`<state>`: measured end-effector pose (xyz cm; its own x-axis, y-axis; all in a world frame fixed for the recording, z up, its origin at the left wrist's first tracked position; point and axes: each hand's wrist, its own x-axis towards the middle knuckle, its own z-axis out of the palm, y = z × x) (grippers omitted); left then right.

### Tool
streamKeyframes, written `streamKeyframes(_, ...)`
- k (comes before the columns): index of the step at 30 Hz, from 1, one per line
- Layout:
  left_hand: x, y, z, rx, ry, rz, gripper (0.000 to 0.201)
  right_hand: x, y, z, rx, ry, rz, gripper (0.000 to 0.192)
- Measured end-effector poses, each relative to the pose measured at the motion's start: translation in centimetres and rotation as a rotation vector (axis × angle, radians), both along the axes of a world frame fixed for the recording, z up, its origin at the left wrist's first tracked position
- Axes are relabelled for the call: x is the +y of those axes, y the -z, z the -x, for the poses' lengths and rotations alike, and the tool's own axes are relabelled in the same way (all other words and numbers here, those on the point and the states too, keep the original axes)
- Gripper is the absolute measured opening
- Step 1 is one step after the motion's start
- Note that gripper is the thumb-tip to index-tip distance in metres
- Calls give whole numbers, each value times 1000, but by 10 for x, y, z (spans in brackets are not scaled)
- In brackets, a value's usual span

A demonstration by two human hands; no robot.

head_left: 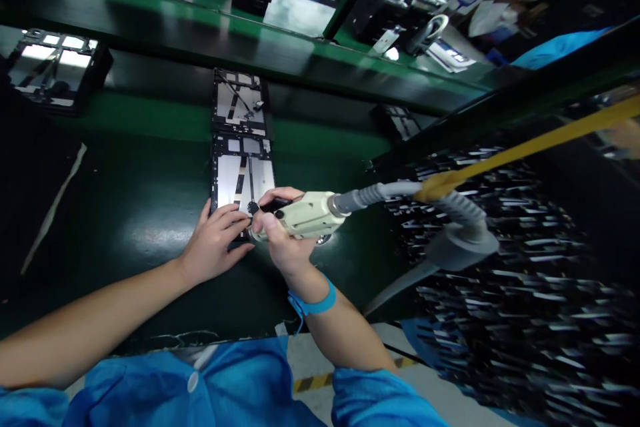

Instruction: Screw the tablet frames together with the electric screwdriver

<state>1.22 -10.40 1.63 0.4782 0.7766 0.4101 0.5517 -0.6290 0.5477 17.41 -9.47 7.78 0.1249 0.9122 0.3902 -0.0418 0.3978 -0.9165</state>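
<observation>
My right hand [283,240] grips a cream electric screwdriver [305,215], its tip down at the near edge of a flat metal device frame [241,175] lying on the dark green belt. My left hand [216,243] rests on the frame's near left corner, fingers pressed flat beside the screwdriver tip. A grey coiled cable [380,192] runs from the tool's rear to the right. A blue band [316,305] circles my right wrist.
A second identical frame [239,101] lies just beyond the first on the belt. Another tray of parts [53,67] sits far left. A rack of shiny parts [500,267] fills the right side. A yellow bar [540,140] crosses above it.
</observation>
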Motion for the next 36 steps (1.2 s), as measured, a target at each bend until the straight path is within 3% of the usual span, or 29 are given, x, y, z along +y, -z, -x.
streamKeyframes(16, 1, 3, -1, 1, -1, 27, 28, -2, 9, 2, -21, -38, -1, 26)
streamKeyframes(27, 0, 1, -2, -11, -8, 32, 30, -3, 0, 1, 57, -57, -28, 25)
streamKeyframes(36, 0, 1, -3, -3, -10, 42, 28, -2, 4, 2, 64, -71, -14, 25)
